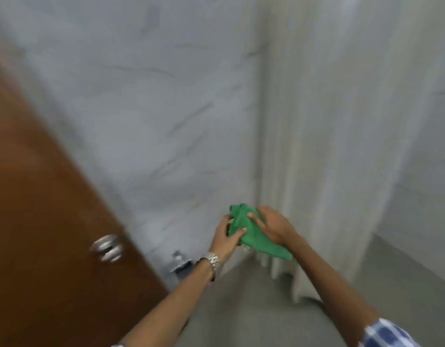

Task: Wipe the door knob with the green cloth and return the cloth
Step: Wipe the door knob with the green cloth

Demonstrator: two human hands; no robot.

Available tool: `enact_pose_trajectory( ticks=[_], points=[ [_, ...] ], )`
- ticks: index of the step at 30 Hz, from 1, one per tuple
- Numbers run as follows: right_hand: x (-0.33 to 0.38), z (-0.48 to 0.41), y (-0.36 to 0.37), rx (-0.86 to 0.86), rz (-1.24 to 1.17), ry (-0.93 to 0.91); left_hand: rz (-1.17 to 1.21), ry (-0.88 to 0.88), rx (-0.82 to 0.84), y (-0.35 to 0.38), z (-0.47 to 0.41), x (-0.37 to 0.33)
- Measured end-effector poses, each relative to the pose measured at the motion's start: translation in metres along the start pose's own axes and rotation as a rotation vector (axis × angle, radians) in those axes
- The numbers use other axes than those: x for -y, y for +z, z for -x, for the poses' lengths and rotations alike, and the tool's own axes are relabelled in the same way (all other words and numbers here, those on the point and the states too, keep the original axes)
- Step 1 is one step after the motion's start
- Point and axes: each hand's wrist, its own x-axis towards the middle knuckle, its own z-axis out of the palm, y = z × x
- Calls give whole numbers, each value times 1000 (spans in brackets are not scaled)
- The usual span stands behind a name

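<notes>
A green cloth (251,234) is bunched between both hands in the lower middle of the head view. My left hand (227,236) grips its left side, with a metal watch on the wrist. My right hand (272,225) presses on its right side, fingers over the fabric. One corner of the cloth hangs down to the right. A shiny metal door knob (107,247) sits on the brown wooden door (41,221) at the lower left, well apart from both hands. The frame is motion-blurred.
A white wall (153,108) fills the background. A pale curtain (329,146) hangs at the right, just behind the hands. A small metal fitting (181,264) shows low on the wall by the door's edge. Grey floor lies below.
</notes>
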Motion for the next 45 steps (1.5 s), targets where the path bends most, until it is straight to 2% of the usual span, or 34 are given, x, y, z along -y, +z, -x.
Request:
enact_pose_trajectory(
  ticks=[6, 10, 12, 15, 18, 20, 21, 23, 26, 30, 33, 36, 43, 45],
  points=[
    [154, -80, 87, 167, -111, -416, -186, 14, -458, -151, 29, -3],
    [215, -85, 124, 200, -141, -531, -472, -26, -595, -213, 49, -13],
    [235, -84, 139, 199, -159, -558, -752, -31, -607, -241, 56, -16],
    [259, -76, 165, 230, -172, -590, -1337, -37, -587, -284, 68, -27],
    [271, -64, 197, 275, -36, -570, -1897, 265, -678, -346, 79, -65],
    [275, -59, 215, 235, 48, -529, -2120, 542, -789, -396, 85, -105],
    [276, -58, 220, 201, 52, -506, -2184, 624, -821, -418, 88, -126],
    [278, -58, 226, 139, 40, -503, -2268, 666, -803, -448, 90, -157],
    [278, -51, 237, 105, -9, -536, -2355, 704, -781, -464, 88, -163],
    [269, -43, 253, 95, 45, -563, -2310, 795, -809, -469, 82, -158],
    [270, -60, 246, 144, 2, -577, -2303, 827, -808, -475, 81, -156],
    [274, -76, 233, 294, -60, -584, -2302, 845, -801, -475, 79, -154],
    [253, -68, 227, 271, 193, -779, -2327, 848, -814, -472, 82, -156],
    [256, -73, 224, 238, 196, -772, -2332, 848, -815, -472, 83, -157]
  ],
)
